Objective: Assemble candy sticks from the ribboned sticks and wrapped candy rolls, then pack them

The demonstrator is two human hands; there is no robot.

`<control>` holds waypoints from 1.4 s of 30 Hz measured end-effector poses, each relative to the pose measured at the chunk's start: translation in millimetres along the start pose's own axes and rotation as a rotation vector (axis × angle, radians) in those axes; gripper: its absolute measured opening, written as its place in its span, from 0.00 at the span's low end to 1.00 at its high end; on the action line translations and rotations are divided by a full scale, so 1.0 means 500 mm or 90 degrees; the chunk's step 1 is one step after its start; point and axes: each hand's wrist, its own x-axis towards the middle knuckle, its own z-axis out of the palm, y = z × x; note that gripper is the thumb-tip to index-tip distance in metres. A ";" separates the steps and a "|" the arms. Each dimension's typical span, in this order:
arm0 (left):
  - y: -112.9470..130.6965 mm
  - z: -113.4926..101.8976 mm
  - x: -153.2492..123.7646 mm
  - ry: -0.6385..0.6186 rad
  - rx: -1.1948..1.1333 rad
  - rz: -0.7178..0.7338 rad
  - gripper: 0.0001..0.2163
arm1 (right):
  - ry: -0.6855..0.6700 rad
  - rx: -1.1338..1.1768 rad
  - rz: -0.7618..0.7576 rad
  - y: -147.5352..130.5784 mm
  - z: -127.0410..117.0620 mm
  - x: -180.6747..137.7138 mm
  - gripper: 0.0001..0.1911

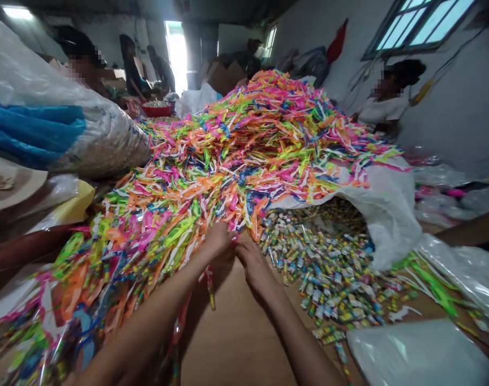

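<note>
My left hand and my right hand meet at the foot of a huge heap of bright plastic strips in pink, orange, green and blue. Both hands are closed, fingers pinched together on a thin strip piece that hangs down from the left hand. To the right of my right hand lies a spill of several small wrapped candies on the wooden table.
A white sack lies open behind the candies. Clear plastic bags sit at the lower right. A large stuffed sack rests at the left. People sit behind the heap, one at the right, others at the back left.
</note>
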 end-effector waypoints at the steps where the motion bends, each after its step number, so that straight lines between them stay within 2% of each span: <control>1: 0.004 0.022 0.012 0.002 0.001 -0.014 0.11 | -0.007 -0.013 0.003 -0.007 -0.003 -0.017 0.17; 3: 0.005 0.051 0.023 0.003 -0.003 -0.026 0.11 | -0.024 -0.027 0.019 -0.021 -0.014 -0.051 0.16; 6: -0.005 0.068 0.013 -0.012 -0.016 -0.015 0.07 | -0.037 -0.021 0.049 -0.045 -0.035 -0.093 0.14; 11: -0.033 0.076 -0.033 -0.023 -0.063 0.004 0.06 | 0.028 0.017 0.121 -0.084 -0.056 -0.129 0.08; 16: -0.046 0.074 -0.064 -0.010 -0.142 -0.008 0.07 | 0.060 0.086 0.165 -0.110 -0.051 -0.136 0.07; 22: -0.044 0.062 -0.083 -0.003 -0.345 -0.064 0.15 | 0.136 0.174 0.198 -0.120 -0.038 -0.140 0.07; 26: -0.029 0.075 -0.117 -0.040 -0.558 -0.120 0.13 | 0.204 0.208 0.237 -0.127 -0.031 -0.145 0.08; 31: -0.008 0.086 -0.162 -0.078 -0.769 -0.171 0.12 | 0.220 0.237 0.275 -0.139 -0.025 -0.149 0.11; 37: 0.007 0.080 -0.185 -0.063 -0.912 -0.187 0.15 | 0.240 0.315 0.310 -0.143 -0.019 -0.148 0.12; 42: 0.020 0.078 -0.196 -0.034 -0.922 -0.130 0.13 | 0.263 0.360 0.330 -0.147 -0.015 -0.143 0.14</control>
